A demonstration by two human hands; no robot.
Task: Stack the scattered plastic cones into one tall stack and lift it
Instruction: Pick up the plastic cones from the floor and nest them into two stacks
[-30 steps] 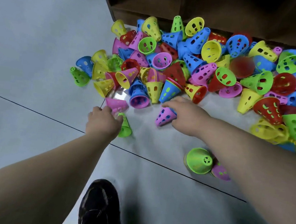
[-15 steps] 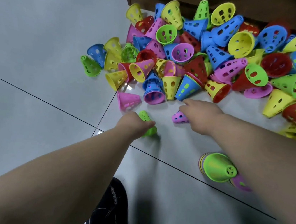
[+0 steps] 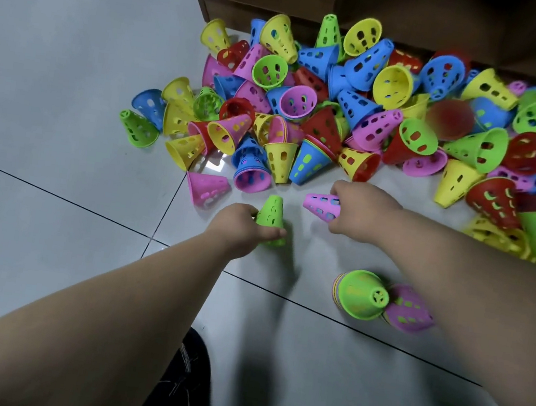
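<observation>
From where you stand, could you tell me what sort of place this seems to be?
Probably an indoor room, perhaps a home or playroom: a glossy tiled floor, a dark wooden cabinet at floor level, and toy plastic cones heaped against it.

Left hand (image 3: 240,224) grips a green cone (image 3: 270,215); right hand (image 3: 361,211) grips a pink cone (image 3: 320,205) (tip pointing left), near the pile (image 3: 357,112).

Bright even light, soft shadows (under both arms), edges bowed, perhaps motion-blurred right side
</observation>
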